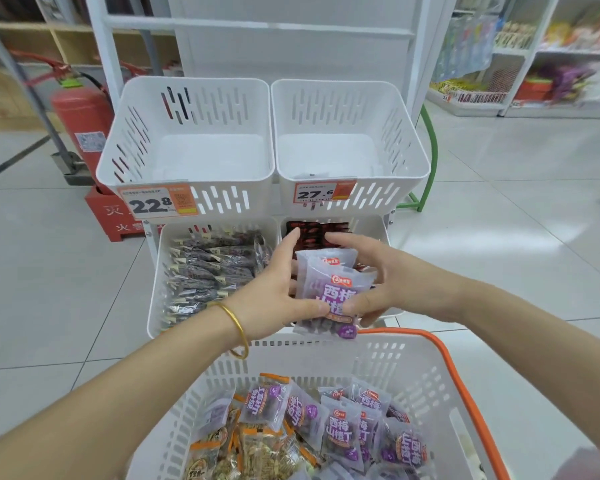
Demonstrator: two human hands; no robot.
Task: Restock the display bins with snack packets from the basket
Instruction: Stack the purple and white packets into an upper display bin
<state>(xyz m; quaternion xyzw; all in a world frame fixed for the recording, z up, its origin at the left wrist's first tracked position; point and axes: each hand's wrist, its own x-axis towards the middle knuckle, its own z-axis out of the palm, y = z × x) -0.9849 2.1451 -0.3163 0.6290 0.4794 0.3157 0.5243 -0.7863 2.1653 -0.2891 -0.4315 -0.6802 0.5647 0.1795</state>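
Left hand (274, 299) and right hand (392, 282) both grip a stack of purple snack packets (336, 289), above the basket (326, 355) far rim, over the lower-right bin (369, 223).

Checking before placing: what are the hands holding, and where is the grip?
Both hands hold a stack of frosted purple-printed plastic snack packets: left hand grips its left edge, right hand its right edge.

— Carrier?
— White display rack (257, 24), standing on the tiled floor (516, 220).
— On it?
— Upper left bin (201, 109) and upper right bin (347, 109), side by side; lower left bin (155, 271) and lower right bin (371, 226) beneath.
— Floor?
— Red fire extinguisher (82, 116) in a red stand (108, 216), just left of the rack.
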